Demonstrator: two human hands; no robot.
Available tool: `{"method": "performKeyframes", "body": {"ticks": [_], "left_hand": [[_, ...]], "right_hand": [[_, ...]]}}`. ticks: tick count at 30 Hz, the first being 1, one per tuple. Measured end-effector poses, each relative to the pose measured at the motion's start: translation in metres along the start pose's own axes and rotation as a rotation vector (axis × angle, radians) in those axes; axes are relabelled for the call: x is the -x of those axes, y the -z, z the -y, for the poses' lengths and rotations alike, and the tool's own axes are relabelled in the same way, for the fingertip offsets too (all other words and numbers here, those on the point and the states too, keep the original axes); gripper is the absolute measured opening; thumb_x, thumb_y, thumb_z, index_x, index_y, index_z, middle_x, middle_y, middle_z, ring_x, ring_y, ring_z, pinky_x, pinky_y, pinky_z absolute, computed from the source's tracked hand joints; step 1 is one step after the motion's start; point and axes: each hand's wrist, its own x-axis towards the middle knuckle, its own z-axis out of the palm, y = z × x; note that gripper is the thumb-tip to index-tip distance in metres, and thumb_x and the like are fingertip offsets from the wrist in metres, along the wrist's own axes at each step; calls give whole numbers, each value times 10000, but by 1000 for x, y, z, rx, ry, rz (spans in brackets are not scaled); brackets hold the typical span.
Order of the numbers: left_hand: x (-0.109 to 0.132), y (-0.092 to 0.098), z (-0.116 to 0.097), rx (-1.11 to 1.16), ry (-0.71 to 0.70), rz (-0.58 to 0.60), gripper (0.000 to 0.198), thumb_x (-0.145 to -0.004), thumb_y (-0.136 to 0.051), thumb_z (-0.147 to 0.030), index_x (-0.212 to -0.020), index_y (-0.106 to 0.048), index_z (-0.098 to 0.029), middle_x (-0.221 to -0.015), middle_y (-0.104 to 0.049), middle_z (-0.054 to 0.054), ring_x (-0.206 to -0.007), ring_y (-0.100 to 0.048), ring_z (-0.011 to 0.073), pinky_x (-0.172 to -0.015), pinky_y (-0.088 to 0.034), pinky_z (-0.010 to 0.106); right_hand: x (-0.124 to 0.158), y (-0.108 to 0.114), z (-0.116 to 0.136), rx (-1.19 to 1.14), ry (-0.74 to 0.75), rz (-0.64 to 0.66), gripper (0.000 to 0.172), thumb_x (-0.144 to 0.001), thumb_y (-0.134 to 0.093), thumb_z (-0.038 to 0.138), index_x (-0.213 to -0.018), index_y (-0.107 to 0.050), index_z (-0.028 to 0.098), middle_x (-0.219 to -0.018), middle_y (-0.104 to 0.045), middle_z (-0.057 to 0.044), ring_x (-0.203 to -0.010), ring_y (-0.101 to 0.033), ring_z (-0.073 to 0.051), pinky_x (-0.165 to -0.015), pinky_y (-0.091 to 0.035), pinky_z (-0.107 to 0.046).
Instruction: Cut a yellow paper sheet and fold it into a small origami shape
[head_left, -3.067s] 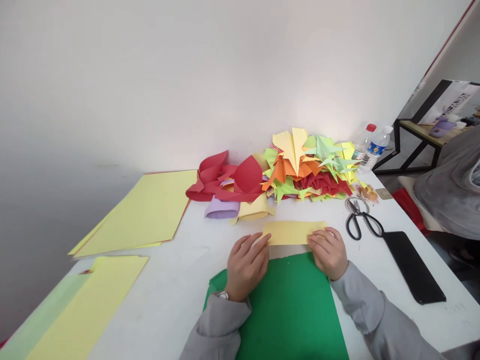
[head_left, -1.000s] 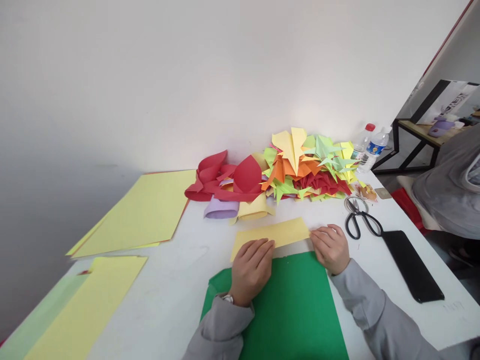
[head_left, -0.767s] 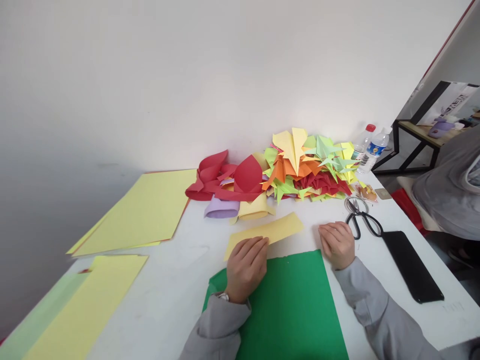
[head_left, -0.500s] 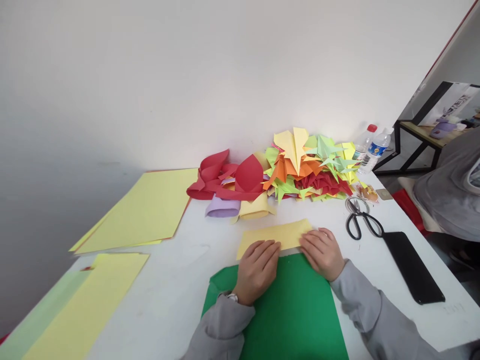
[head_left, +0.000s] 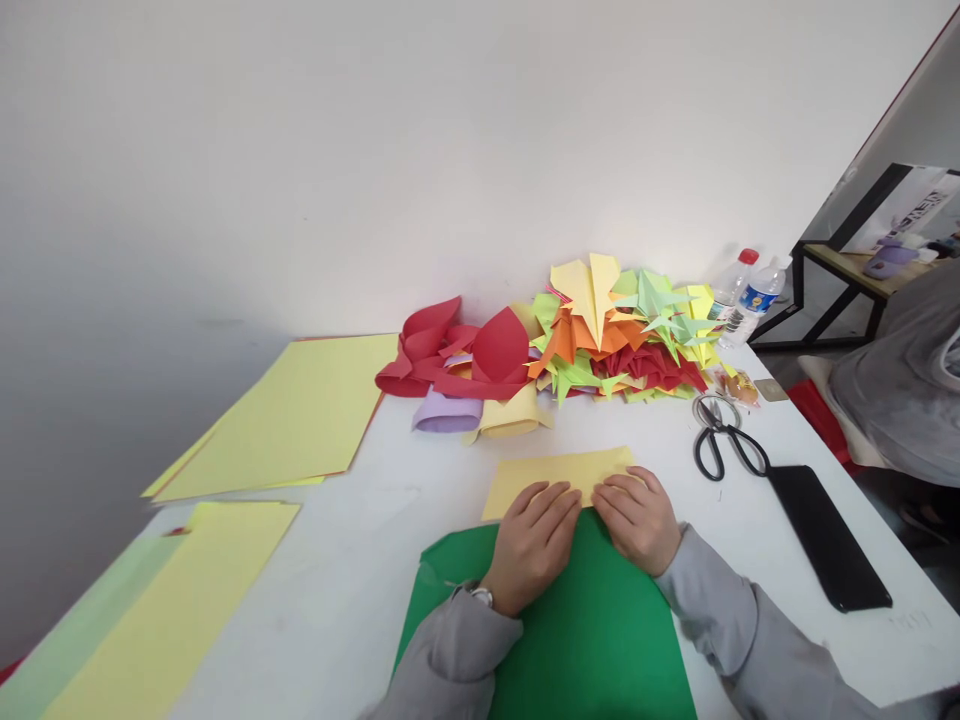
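Note:
A folded yellow paper strip point(head_left: 551, 468) lies flat on the white table point(head_left: 360, 560), just beyond a green sheet point(head_left: 570, 640). My left hand point(head_left: 534, 545) rests palm down with its fingers stretched onto the strip's near edge. My right hand point(head_left: 636, 518) lies beside it, fingers flat on the strip's right half. The two hands almost touch at the fingertips. Both wear grey sleeves; a watch shows at the left wrist.
A heap of folded paper shapes point(head_left: 615, 330) and curled red and lilac scraps point(head_left: 465, 370) sits at the back. Black scissors point(head_left: 720, 448) and a black phone point(head_left: 829, 535) lie to the right, two bottles point(head_left: 750, 298) behind. Yellow sheets point(head_left: 292, 415) lie left.
The strip was turned and slid a little left, then straightened. My right hand lifted off toward the scissors and came back; both hands now sit closer together on the strip.

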Motion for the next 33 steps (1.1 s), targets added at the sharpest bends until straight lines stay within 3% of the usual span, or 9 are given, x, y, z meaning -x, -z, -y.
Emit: {"method": "performKeyframes", "body": {"ticks": [20, 33], "left_hand": [[6, 22, 35, -151, 125, -101, 244, -793, -593, -19, -985, -630, -165, -897, -748, 64, -881, -688, 221, -812, -494, 385], [6, 23, 39, -153, 150, -140, 260, -787, -595, -37, -996, -644, -184, -880, -750, 62, -870, -695, 224, -796, -503, 384]], "right_hand": [[4, 17, -23, 142, -105, -77, 270, -841, -491, 43, -992, -649, 202, -887, -740, -31, -884, -630, -168, -873, -404, -366], [4, 19, -24, 145, -109, -78, 286, -834, -501, 30, -1008, -643, 207, -893, -741, -33, -885, -638, -181, -866, -407, -375]]}}
